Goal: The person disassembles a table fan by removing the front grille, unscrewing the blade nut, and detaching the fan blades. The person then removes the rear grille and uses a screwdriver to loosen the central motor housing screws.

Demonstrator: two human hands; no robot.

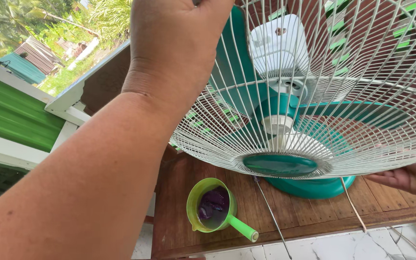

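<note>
Over the wooden surface [314, 212]: both hands on a fan's white wire guard [343, 139]
Left hand [176, 45] grips guard top, fingers hidden; right hand [412, 177] touches lower rim, closure unclear; green cup [211, 207] below.

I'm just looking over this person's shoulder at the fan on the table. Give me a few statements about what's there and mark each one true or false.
1. The left hand grips the top of the fan's white wire grille. True.
2. The fan blades are red. False: they are teal green.
3. A green scoop with a handle sits on the wooden table, holding dark purple liquid. True.
4. The right hand is raised high above the fan. False: it is low at the right edge, at the grille's lower rim.
5. The scoop sits inside the fan's grille. False: it stands apart from the fan, on the table to the left.
</note>
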